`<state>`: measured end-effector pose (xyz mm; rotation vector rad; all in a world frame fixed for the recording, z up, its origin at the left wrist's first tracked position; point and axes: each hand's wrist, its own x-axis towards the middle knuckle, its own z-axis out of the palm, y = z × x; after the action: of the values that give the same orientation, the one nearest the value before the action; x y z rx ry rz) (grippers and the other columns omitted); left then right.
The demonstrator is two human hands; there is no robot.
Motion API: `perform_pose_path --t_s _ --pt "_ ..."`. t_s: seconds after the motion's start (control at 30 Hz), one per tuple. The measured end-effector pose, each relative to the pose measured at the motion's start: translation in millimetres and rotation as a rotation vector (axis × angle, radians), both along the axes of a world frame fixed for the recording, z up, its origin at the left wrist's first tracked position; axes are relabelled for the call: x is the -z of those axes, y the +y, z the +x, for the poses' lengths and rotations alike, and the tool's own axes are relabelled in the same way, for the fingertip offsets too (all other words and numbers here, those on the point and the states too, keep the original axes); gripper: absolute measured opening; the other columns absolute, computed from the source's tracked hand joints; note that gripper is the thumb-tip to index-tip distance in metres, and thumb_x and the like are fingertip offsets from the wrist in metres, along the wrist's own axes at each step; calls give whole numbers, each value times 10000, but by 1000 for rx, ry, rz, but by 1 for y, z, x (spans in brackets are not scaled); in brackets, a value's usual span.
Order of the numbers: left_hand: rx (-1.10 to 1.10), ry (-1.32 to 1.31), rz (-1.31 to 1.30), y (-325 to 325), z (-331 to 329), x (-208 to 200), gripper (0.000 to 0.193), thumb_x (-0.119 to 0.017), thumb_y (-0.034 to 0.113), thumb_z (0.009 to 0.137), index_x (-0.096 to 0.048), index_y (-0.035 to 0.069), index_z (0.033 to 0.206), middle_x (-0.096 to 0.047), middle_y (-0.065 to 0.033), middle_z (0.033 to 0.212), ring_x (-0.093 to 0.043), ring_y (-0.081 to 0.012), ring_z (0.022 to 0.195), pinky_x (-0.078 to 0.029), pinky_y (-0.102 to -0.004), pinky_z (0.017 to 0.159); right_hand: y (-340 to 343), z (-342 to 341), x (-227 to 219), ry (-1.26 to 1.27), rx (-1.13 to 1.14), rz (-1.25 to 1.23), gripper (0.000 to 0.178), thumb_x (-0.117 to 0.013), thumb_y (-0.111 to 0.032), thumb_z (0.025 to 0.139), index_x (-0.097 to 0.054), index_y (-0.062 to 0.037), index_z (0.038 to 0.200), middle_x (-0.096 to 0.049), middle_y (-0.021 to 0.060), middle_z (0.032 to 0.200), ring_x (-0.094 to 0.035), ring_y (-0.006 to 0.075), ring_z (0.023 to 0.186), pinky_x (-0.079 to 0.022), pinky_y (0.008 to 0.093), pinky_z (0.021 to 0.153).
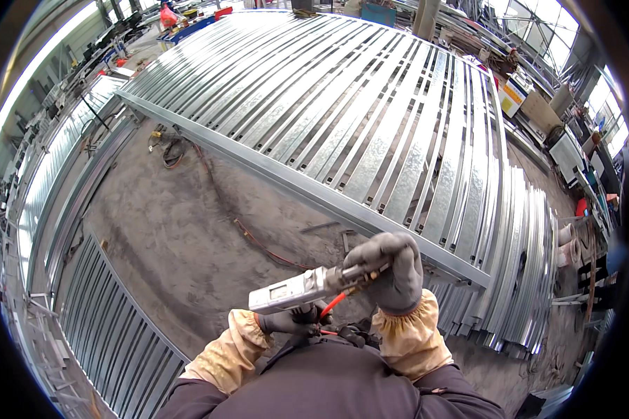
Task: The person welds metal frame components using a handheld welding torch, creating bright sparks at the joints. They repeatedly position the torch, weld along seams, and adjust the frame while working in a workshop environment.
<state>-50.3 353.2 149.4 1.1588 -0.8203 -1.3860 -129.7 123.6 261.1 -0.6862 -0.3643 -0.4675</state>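
In front of my chest is a silver pistol-shaped air tool (286,290) with a narrow nose pointing right. My left hand (281,322), in a grey glove, is closed round its handle below the body and partly hidden by it. The grey-gloved right hand (396,271) is curled with its fingers closed at the tool's nose; any small part between the fingertips cannot be made out. A red hose (335,305) runs beside the handle. Just beyond the right hand lies the near corner of a large frame of galvanized steel slats (356,164).
Stacked metal profiles (524,279) lie at the right. At the lower left is a second slatted panel (112,314). An orange hose (262,244) and a coiled cable (172,152) lie on the concrete floor (154,223). A white and yellow box (514,94) stands far right.
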Motion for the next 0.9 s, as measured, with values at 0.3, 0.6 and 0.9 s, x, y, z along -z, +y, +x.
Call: perform_pose_path --t_s 0.3,0.6,0.9 --pt "232 354 -278 -16 23 -30 535 -799 64 799 -594 -34 1284 -672 -151 1226 -651 -242 1130 -519 -400 999 27 35 -54 -359 17 -62 469 -470 -415 1060 -604 25 967 -678 224 954 -646 330 729 -547 449 618" --pt "24 58 -164 -15 1 -1 480 -808 68 792 -622 16 1232 -682 -125 1185 -647 -223 1119 -528 -390 980 29 19 -41 345 558 -160 470 -368 -379 1102 -615 8 1002 -706 162 925 -699 220 820 -600 359 774" --pt "-110 123 -27 -1 -12 40 546 -789 15 769 -583 20 1275 -672 -111 1180 -642 -219 1122 -533 -389 971 25 19 1 614 439 35 385 -491 -339 1073 -653 5 1012 -721 146 876 -682 188 762 -578 309 714"
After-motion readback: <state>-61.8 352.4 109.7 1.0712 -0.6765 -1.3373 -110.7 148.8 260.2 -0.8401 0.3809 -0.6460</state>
